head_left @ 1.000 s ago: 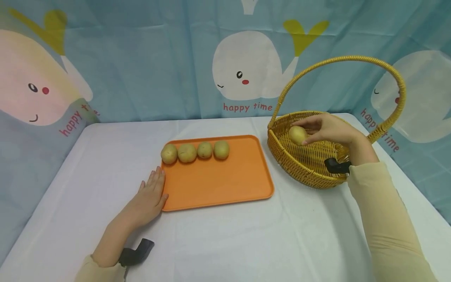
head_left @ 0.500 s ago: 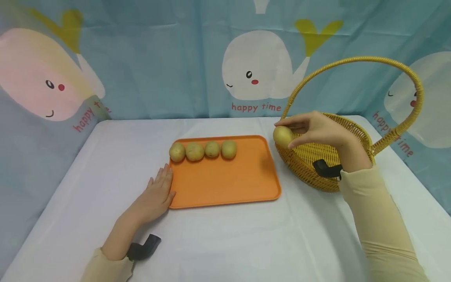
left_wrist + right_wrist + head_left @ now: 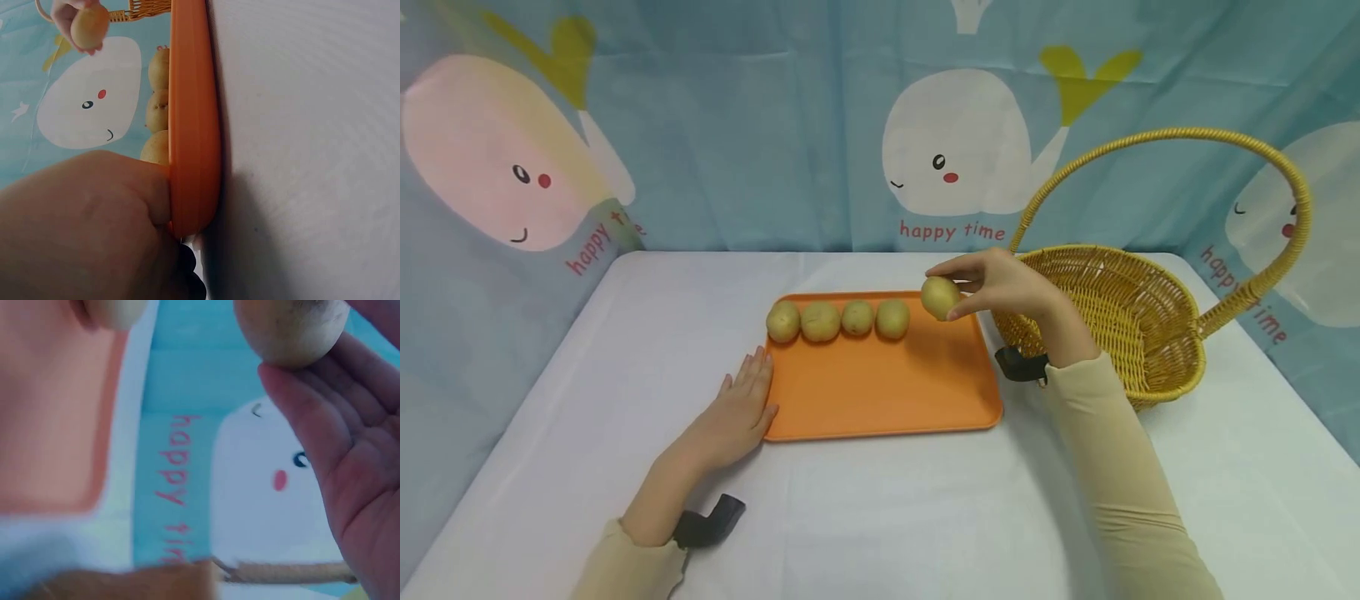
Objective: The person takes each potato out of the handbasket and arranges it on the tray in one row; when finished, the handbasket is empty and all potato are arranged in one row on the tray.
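My right hand (image 3: 1000,283) pinches a potato (image 3: 940,297) between thumb and fingers, above the right part of the orange tray (image 3: 880,392). In the right wrist view that potato (image 3: 294,328) sits at the fingertips, partly cut off by the top edge. A row of several potatoes (image 3: 820,321) lies along the tray's back edge, from the left corner to about the middle. My left hand (image 3: 737,417) rests against the tray's left edge with its fingers stretched out. The left wrist view shows this hand (image 3: 94,212) touching the tray's rim (image 3: 194,125).
A wicker basket (image 3: 1165,358) with a tall arched handle (image 3: 1180,133) stands right of the tray, beside my right forearm. No potato shows in its visible part. A white cloth (image 3: 880,517) covers the table, and a blue curtain (image 3: 737,150) with whale prints hangs behind it.
My right hand has carried the potato leftward from inside the basket, past its rim, to above the tray. The left hand stays at the tray's edge. The head view has shifted slightly.
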`<state>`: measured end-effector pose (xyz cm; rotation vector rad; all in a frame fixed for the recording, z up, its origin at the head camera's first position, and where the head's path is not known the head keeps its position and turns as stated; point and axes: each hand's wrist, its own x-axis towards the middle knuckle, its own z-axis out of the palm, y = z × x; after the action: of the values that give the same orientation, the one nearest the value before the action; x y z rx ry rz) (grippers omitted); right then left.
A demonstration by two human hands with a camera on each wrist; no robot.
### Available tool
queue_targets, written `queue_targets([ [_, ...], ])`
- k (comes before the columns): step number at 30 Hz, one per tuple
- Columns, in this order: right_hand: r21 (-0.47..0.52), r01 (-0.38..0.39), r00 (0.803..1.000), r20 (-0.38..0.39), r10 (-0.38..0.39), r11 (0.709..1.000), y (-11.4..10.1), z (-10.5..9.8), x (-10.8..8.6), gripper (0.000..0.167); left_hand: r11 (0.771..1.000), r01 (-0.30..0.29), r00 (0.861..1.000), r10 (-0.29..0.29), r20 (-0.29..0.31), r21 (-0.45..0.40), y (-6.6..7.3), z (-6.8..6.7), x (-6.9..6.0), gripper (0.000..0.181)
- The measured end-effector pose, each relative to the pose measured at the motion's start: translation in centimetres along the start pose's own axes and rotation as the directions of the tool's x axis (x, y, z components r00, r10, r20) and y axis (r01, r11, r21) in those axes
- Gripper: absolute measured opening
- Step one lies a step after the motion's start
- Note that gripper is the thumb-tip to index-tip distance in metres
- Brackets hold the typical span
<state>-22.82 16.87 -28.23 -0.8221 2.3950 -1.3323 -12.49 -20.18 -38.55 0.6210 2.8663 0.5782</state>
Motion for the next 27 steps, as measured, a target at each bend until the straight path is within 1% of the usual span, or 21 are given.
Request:
queue_targets([
  [2,0.016,-0.007,1.0,-0.007,0.007,1.0,0.8,0.7,0.6,0.055,1.0,-0.003,1.0,0.003,-0.001,-0.002,0.1,0.2,0.1,0.064],
  [6,0.083,-0.053,0.998,-0.037,0.056,0.995,2.8,2.1,1.1,0.055,1.0,-0.008,1.0,0.008,0.003,0.002,0.4,0.4,0.2,0.063],
  [8,0.081,-0.071,0.995,-0.061,0.076,0.994,3.7,2.7,1.1,0.055,1.0,-0.011,1.0,0.011,0.005,0.007,0.5,0.4,0.3,0.063],
  [12,0.013,-0.113,0.988,-0.106,0.114,0.994,5.1,3.2,1.0,0.053,1.0,-0.013,1.0,0.013,0.005,0.015,0.6,0.4,0.4,0.063],
  [14,-0.001,-0.139,0.983,-0.119,0.138,0.99,5.5,3.3,1.0,0.052,1.0,-0.016,1.0,0.016,0.005,0.015,0.6,0.4,0.4,0.063],
  [19,0.032,-0.184,0.974,-0.128,0.186,0.982,6.2,3.6,1.3,0.053,1.0,-0.011,1.0,0.011,0.002,0.004,0.4,0.3,0.3,0.064],
  [27,0.039,-0.205,0.971,-0.115,0.208,0.978,6.7,4.3,2.3,0.056,1.0,0.001,1.0,-0.001,0.008,-0.009,0.0,0.0,0.2,0.065],
])
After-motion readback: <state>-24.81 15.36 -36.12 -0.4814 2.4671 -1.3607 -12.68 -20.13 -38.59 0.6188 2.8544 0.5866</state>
